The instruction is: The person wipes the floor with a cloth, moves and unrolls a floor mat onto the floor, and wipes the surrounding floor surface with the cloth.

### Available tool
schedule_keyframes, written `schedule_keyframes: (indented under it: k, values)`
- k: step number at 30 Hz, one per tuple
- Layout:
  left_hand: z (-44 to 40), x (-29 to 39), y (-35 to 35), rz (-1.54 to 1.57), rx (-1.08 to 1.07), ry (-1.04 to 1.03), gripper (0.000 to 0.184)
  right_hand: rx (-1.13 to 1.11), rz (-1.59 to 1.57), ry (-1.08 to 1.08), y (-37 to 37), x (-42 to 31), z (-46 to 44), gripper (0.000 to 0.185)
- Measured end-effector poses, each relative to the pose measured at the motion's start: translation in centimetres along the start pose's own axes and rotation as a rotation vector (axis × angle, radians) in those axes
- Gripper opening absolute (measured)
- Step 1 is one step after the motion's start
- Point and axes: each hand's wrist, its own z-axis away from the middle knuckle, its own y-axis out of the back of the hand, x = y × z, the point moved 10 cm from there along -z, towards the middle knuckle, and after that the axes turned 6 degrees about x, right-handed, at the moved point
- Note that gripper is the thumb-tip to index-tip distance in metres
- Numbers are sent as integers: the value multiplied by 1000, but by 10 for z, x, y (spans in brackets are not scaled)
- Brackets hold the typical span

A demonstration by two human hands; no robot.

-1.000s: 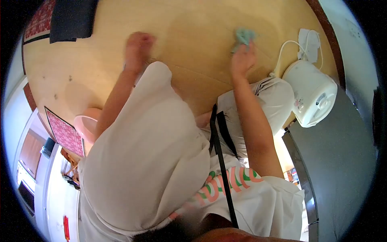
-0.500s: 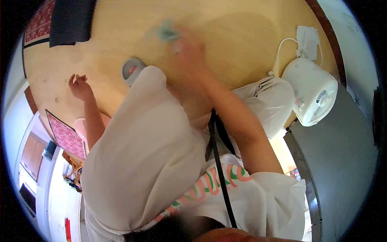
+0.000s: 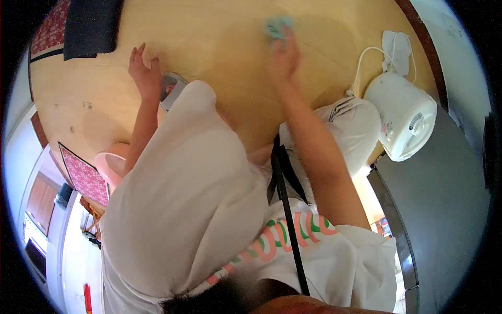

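A light green cloth (image 3: 278, 27) lies against the wooden floor (image 3: 235, 57) near the top centre, with the fingers of my right hand (image 3: 284, 56) closed on it. My left hand (image 3: 145, 73) is raised over the floor further left, its fingers apart and nothing in them. Just beside that hand, a grey slipper (image 3: 171, 90) shows on my foot, beyond the knee of my pale trousers.
A white appliance (image 3: 401, 118) with a cord stands at the right, by a white paper (image 3: 396, 53). At the left are a pink basin (image 3: 111, 163), a red patterned mat (image 3: 84, 175) and a dark mat (image 3: 93, 26). A grey surface (image 3: 439, 209) fills the lower right.
My right hand swept left with the cloth, then came part of the way back right. My left hand went from near the knee to the left, then up and right, its fingers now spread.
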Motion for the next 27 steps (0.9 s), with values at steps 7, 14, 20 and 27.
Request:
schedule_keyframes:
  k: [7, 14, 20, 27]
  values:
    - [8, -4, 1, 139, -60, 335, 35, -442, -110, 155, -137, -138, 99, 39]
    - [32, -76, 33, 477, 123, 619, 28, -978, -363, -98, -211, -171, 147, 38]
    - [37, -64, 43, 880, 108, 758, 34, -1004, -965, -174, -186, -180, 101, 41]
    - [-6, 60, 50, 887, -74, 487, 43, -1043, -1400, -1404, -162, -166, 121, 47]
